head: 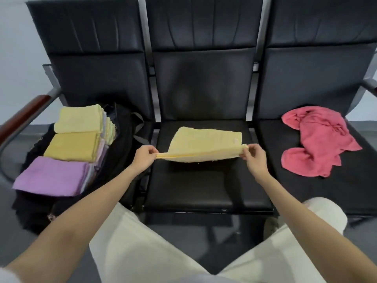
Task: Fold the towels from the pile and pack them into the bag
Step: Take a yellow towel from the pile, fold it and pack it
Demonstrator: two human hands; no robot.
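- Yellow towel point(204, 144): over the middle seat point(204, 186); our left hand point(145, 156) and right hand point(254, 158) each pinch a near corner.
- Bag point(124, 127): left seat, holding folded towels point(71, 148).
- Pink towel point(318, 139): crumpled, right seat.

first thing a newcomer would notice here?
Probably the pale yellow towel held over the middle seat, its near edge pinched between the left hand and right hand. Next, the crumpled pink towel on the right seat. Then the folded towels, yellow and purple on top, stacked in the black bag at left.
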